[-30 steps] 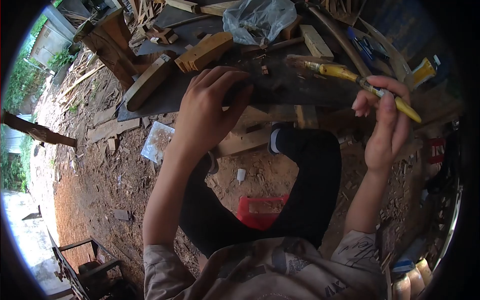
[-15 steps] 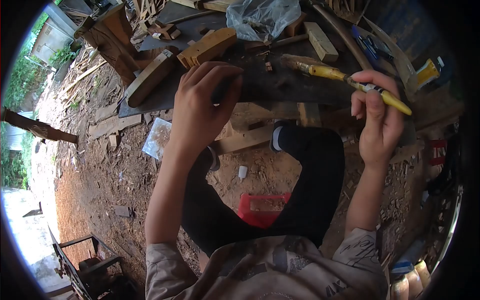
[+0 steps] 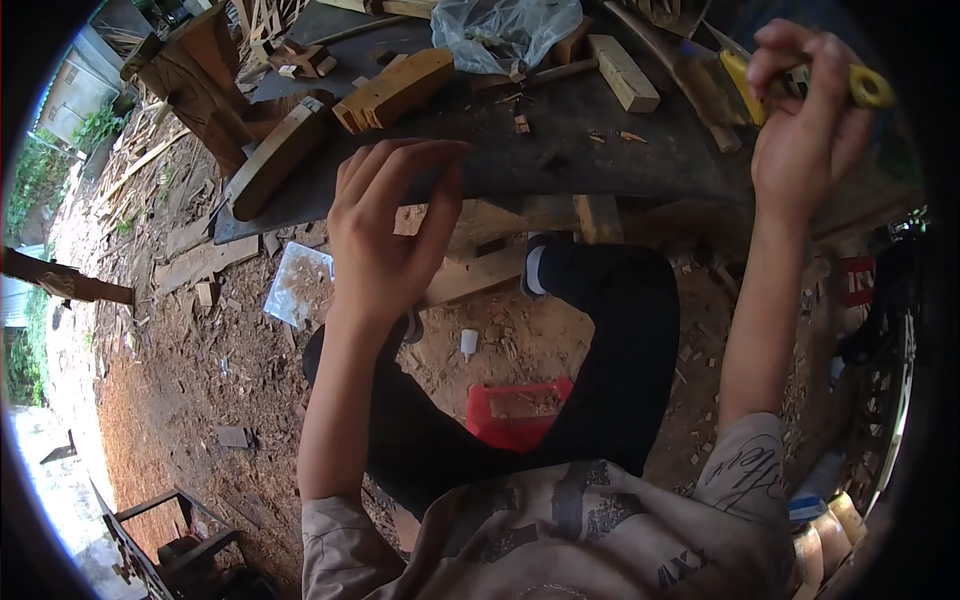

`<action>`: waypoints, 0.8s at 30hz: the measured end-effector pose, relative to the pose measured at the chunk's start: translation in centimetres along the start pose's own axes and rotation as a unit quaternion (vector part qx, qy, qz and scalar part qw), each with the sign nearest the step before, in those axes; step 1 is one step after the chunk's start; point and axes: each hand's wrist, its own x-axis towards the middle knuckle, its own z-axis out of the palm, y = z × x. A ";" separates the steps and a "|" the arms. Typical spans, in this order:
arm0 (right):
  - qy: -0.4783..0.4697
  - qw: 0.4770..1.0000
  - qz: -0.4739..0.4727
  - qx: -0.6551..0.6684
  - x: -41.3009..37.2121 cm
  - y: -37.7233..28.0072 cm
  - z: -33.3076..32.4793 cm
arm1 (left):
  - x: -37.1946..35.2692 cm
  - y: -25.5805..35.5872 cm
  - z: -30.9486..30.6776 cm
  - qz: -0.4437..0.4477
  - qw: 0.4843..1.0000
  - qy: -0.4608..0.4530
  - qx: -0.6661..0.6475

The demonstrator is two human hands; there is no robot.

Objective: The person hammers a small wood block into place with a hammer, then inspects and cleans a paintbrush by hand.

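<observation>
My left hand point(image 3: 385, 235) rests with bent fingers on the near edge of a dark work board point(image 3: 600, 155), holding nothing that I can see. My right hand point(image 3: 800, 130) is raised at the far right, over the board's right end, and grips a yellow-handled brush point(image 3: 862, 84). Only the yellow handle end shows; its bristles are hidden behind the fingers. Small wood chips lie on the board between the two hands.
Carved wooden pieces point(image 3: 395, 90), a pale wood block point(image 3: 623, 72) and a clear plastic bag point(image 3: 505, 30) lie on the board's far side. A red stool point(image 3: 515, 410) sits under my legs. Wood scraps and shavings cover the dirt ground on the left.
My right hand has lifted the brush off the board and swung it up and to the right. My left hand has stayed on the board's edge.
</observation>
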 end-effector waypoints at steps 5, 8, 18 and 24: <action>-0.129 0.990 -0.010 -0.056 0.1 0.1 1.4 | -1.4 -0.5 -0.7 -0.006 1.000 -0.009 0.002; -0.078 0.995 0.036 -0.045 -1.0 0.1 3.3 | -2.2 -1.2 -1.2 -0.003 1.000 -0.009 0.009; -0.328 0.935 0.128 -0.032 -2.5 4.0 2.3 | -0.9 -3.2 -1.7 0.025 0.999 0.045 -0.008; -0.274 0.926 0.189 0.178 -1.6 1.2 9.0 | -2.0 -3.7 -1.3 0.000 0.996 0.089 -0.022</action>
